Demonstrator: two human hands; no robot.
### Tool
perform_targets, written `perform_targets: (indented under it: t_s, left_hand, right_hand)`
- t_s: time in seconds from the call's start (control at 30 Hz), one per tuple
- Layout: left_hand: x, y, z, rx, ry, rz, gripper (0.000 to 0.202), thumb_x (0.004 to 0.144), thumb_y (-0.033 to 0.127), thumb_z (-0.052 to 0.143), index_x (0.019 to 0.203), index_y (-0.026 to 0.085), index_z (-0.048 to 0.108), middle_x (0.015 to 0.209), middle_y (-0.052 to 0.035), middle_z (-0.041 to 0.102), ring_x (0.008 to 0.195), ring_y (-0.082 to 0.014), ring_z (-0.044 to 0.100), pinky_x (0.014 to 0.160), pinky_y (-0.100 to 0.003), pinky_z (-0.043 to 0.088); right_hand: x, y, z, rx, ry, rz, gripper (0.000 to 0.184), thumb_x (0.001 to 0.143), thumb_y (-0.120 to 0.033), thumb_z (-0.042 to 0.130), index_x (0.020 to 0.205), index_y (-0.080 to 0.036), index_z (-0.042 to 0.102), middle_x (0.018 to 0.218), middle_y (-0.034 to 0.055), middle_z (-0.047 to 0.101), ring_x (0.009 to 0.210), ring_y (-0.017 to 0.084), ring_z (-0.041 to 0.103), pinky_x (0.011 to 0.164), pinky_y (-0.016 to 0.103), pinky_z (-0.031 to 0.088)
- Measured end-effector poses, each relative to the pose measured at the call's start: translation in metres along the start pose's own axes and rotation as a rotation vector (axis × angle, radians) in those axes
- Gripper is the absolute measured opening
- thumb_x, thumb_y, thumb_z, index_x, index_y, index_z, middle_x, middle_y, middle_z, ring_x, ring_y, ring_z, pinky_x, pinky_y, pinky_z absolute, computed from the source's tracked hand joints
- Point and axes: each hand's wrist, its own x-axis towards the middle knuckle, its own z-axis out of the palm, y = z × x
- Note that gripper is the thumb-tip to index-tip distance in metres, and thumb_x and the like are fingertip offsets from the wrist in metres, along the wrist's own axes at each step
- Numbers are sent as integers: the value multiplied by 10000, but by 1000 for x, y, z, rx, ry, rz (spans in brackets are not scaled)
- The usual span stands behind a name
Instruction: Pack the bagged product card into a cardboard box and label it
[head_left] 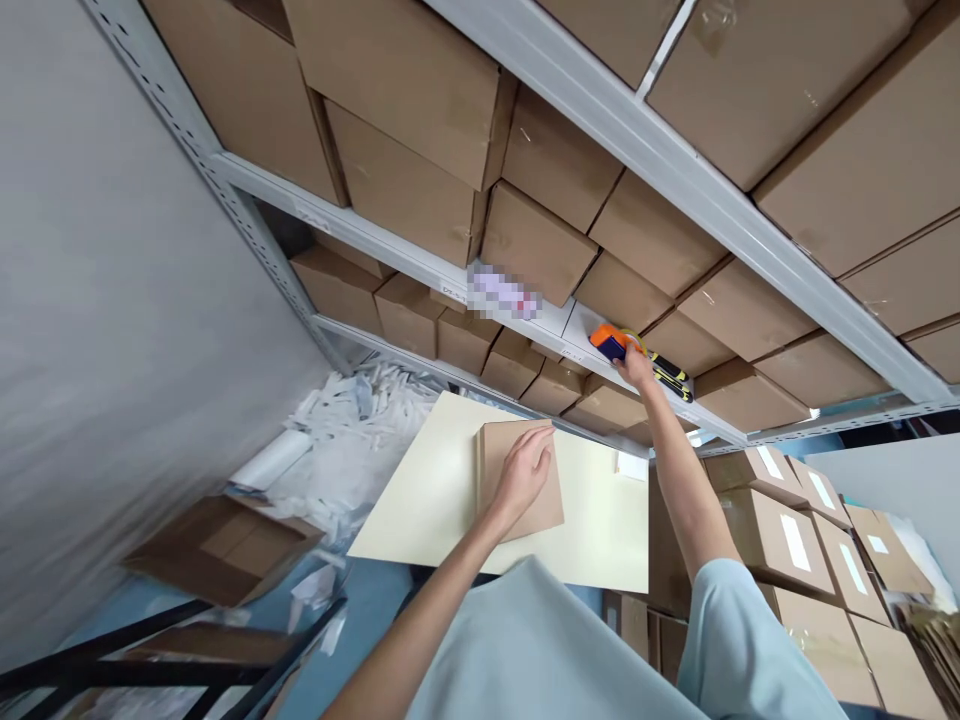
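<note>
My left hand (523, 470) lies on top of a small closed cardboard box (536, 520), its fingers stretched towards the far edge. Under the box is a pale yellow tabletop (420, 500). At the shelf edge, my right hand (637, 368) has its fingers around an orange and dark blue tool (609, 341) that looks like a tape dispenser; part of it is hidden by the hand. Just right of that hand, black and yellow utility knives (670, 376) lie on the shelf.
A metal rack (600, 100) full of cardboard boxes rises behind the table. A white slip (631, 466) lies at the table's right. More labelled boxes (795, 540) are stacked on the right. Paper scraps (360, 420) and an open carton (225, 545) are on the left.
</note>
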Motion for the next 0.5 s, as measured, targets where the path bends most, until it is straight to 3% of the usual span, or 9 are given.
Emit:
perform_targets:
  t_s: [0.1, 0.2, 0.27, 0.33, 0.5]
  left_hand:
    - [-11, -1, -5, -29, -21, -32, 389, 1037, 211, 523, 1351, 279, 742, 1347, -87, 770, 1303, -255, 720, 1169, -450, 586]
    - [-15, 7, -9, -62, -31, -38, 370, 1047, 226, 525, 1348, 274, 736, 1342, -85, 771, 1300, -253, 720, 1165, -436, 583]
    - [-20, 15, -10, -79, -35, -46, 346, 1060, 262, 540, 1348, 279, 732, 1346, -85, 768, 1296, -257, 722, 1156, -430, 584]
    - [-27, 26, -8, -94, -38, -47, 328, 1067, 306, 564, 1351, 282, 726, 1346, -87, 762, 1277, -262, 729, 1142, -427, 592]
    - [-63, 62, 13, -91, -35, 33, 284, 1069, 381, 638, 1323, 295, 731, 1266, -93, 757, 1211, -251, 743, 1096, -395, 616]
  right_hand:
    - [-11, -7, -8, 22, 19, 32, 533, 906, -344, 708, 1363, -108, 566, 1271, 279, 735, 1261, 450, 686, 1135, 644, 488]
    - [-57, -17, -3, 216, 128, -3, 591, 944, -471, 660, 1386, -95, 549, 1352, 281, 705, 1286, 416, 674, 1138, 610, 510]
    - [-109, -25, 9, 453, 191, -10, 601, 970, -587, 592, 1343, -117, 575, 1337, 244, 723, 1259, 367, 689, 1113, 557, 548]
    - [-170, -34, 23, 734, 161, -8, 604, 969, -657, 572, 1318, -165, 605, 1341, 186, 745, 1261, 323, 702, 1105, 502, 568]
    - [-305, -59, 47, 1267, 82, 138, 496, 943, -618, 677, 1260, -237, 674, 1286, 128, 790, 1223, 295, 750, 1081, 492, 601]
